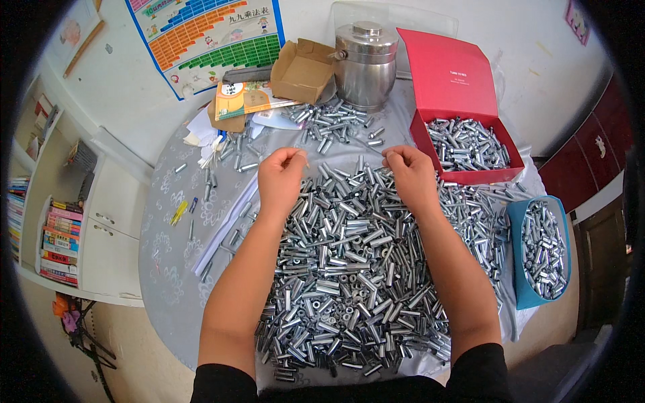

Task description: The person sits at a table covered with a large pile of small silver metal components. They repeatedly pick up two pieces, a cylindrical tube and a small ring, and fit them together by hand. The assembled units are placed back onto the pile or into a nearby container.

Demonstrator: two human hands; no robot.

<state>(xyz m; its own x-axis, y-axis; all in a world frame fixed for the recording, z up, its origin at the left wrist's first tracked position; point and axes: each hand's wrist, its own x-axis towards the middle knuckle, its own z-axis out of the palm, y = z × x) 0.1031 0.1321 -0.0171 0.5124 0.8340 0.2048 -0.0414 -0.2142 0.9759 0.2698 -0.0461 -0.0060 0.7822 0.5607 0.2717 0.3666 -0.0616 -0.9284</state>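
Both hands hover over the far part of a large heap of loose metal sleeves, bolts, nuts and washers (349,269). My left hand (281,180) is closed in a pinch, its thumb and forefinger pointing inward; whatever they hold is too small to make out. Apart from it, to the right, my right hand (411,178) also pinches, with a thin dark tip showing at the fingers that I cannot name. Between the hands and a bit beyond them lies a smaller group of assembled anchor bolts (332,121).
A red lidded box (463,176) full of anchor bolts stands at the back right. Right of the heap is a blue bin (523,282), also full. A steel pot (366,67), cardboard box (302,70) and books (252,101) line the back. A yellow tool (179,213) lies left.
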